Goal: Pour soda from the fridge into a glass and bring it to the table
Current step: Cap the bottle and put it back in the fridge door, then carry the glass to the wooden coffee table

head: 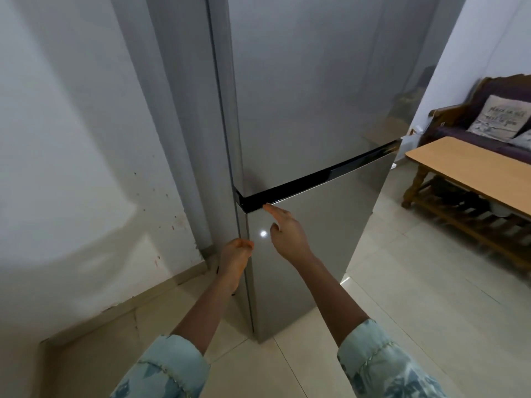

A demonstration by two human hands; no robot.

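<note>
- The fridge [301, 110] stands shut, both doors closed, so the soda is presumably inside and out of sight; no glass shows anywhere.
- The left hand [234, 261] sits at the left edge of the lower door [310, 248], its fingers [244, 245] curled in narrowly against that edge and holding nothing loose. It looks placed to hook the door side and pull.
- The right hand [288, 235] is spread loosely, forefinger stretched up so its tip touches the dark strip [316, 179] between the two doors. Just above those fingers lies the upper door; just below, the lower door's front. The hand holds nothing and seems to feel for the recessed grip.
- By my reading the task is at its very start: opening the fridge comes first.
- Well to the right of the fingers stands a wooden surface [471, 165] with a slatted shelf beneath, likely the place to bring the drink.
- Behind it is a dark sofa [488, 116] with a lettered cushion [501, 117]; pale tiled floor [402, 282] and a stained white wall [71, 139] fill the rest.
</note>
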